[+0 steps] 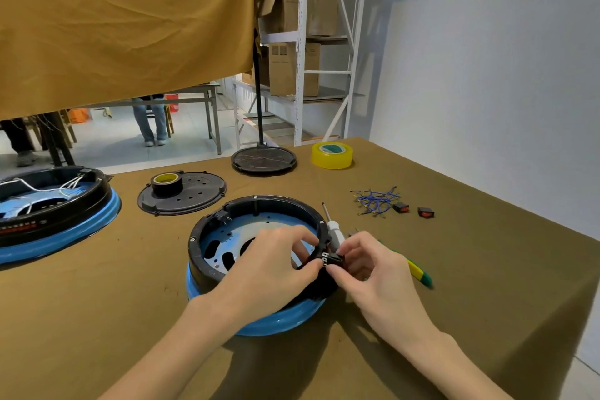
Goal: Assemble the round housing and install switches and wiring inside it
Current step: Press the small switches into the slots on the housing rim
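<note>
The round housing (259, 266), a black ring on a blue base, sits near the middle of the table (454, 269), with both hands meeting at its right rim. The right hand (367, 266) pinches a small black rocker switch (334, 259) against the rim, and the left hand (276, 260), reaching over the housing's interior, pinches the same switch from the left. Farther right lie blue wires (376, 200) and two more switches (413, 209)

Brightness: even, bright indoor light; colours clear.
Source: overhead, not in frame.
Shadows: soft, dark patches on the table (454, 237) under both forearms and beside the round housing (259, 269).
Glare: faint sheen on the tape roll (332, 155).
Sharpness: centre crisp; fingertips slightly soft.
Distortion: wide-angle bowing at edges; shelving (305, 42) leans.
</note>
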Action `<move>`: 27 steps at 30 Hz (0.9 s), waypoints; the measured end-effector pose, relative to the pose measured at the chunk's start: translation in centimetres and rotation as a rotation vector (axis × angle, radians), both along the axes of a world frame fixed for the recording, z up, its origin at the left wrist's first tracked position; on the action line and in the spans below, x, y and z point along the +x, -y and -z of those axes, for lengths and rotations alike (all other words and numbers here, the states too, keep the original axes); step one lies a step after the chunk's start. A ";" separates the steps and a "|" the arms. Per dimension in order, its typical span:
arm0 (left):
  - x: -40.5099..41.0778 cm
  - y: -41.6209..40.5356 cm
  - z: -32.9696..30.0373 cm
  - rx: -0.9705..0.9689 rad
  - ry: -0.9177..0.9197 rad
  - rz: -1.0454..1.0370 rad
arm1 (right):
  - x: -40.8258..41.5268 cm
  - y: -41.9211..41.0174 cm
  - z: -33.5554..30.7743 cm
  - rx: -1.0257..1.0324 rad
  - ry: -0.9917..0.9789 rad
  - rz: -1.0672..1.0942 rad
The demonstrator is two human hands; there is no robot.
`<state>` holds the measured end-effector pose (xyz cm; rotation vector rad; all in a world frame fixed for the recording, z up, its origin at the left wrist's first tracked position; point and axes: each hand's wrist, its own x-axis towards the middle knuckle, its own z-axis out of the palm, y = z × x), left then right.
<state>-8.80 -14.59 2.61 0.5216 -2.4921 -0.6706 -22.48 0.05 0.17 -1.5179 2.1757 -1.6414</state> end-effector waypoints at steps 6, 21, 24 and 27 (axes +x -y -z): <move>0.2 0.4 -0.1 0.010 0.030 0.088 | 0.1 0.1 0.0 0.021 -0.057 0.009; 0.1 1.3 0.5 -0.099 0.053 0.116 | -1.1 1.4 0.7 0.014 -0.175 -0.033; 0.1 1.2 0.7 -0.090 0.043 0.108 | -0.8 1.7 1.3 -0.016 -0.192 -0.019; 0.1 1.3 0.8 -0.080 0.048 0.080 | -0.7 2.0 1.5 -0.037 -0.156 -0.001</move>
